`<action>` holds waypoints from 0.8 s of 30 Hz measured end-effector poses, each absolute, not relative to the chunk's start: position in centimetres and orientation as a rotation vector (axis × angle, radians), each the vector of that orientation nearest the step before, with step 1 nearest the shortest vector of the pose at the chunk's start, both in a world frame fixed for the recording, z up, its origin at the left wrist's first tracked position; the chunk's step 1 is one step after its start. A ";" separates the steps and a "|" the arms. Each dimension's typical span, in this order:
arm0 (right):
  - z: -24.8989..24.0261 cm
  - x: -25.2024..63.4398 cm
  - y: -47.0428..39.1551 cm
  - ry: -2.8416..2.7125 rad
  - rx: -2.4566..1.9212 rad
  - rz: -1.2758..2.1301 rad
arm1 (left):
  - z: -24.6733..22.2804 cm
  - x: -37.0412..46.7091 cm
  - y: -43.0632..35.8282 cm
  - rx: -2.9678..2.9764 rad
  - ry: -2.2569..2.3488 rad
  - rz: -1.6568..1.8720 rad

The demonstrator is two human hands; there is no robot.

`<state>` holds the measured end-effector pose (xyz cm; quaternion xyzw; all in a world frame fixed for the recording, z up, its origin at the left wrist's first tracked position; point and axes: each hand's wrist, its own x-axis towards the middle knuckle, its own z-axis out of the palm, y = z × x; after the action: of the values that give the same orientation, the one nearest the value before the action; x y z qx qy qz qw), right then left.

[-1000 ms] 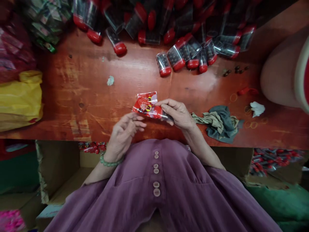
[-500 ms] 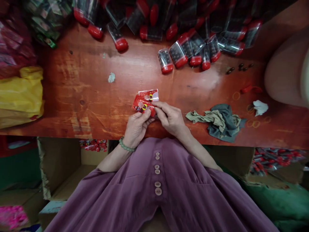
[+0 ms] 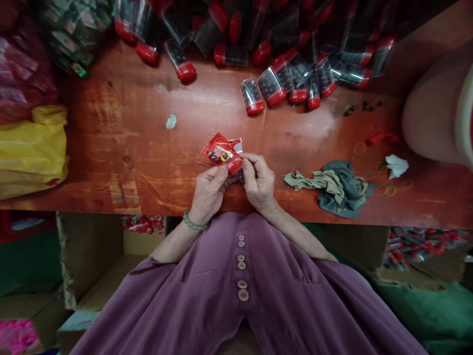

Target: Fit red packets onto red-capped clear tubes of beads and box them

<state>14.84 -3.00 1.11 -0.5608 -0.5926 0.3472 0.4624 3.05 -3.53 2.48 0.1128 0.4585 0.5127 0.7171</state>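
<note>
a worker's left hand [image 3: 207, 193] and right hand [image 3: 260, 186] pinch a red packet [image 3: 219, 148] between their fingers [image 3: 250, 176] over the desk [image 3: 148, 133], where a light, even hold on both sides should best keep it from creasing or slipping.

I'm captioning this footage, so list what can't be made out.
All in the head view:
Red-capped tube: its body, covered by left hand and right hand.
Red printed wrapper: lettering, too small.
Pale bucket: cut off by right edge.
Rearmost containers: cut off by top edge.
</note>
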 end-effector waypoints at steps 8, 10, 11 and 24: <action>1.7 15.6 -3.1 -1.629 -1.310 1.070 | 2.0 2.7 -3.0 0.191 1.092 1.146; 2.1 16.1 -3.4 -1.676 -1.298 1.206 | 2.0 2.9 -3.0 0.177 1.100 1.209; 2.2 16.3 -3.5 -1.698 -1.290 1.231 | 2.0 3.0 -3.0 0.175 1.105 1.238; 0.9 15.8 -4.1 -1.392 -1.188 1.414 | 1.9 2.8 -2.6 0.290 0.986 1.156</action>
<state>15.76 -4.14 0.88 -0.4701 -0.5510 0.5596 0.4027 2.85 -2.60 1.94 0.1311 0.4452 0.5220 0.7156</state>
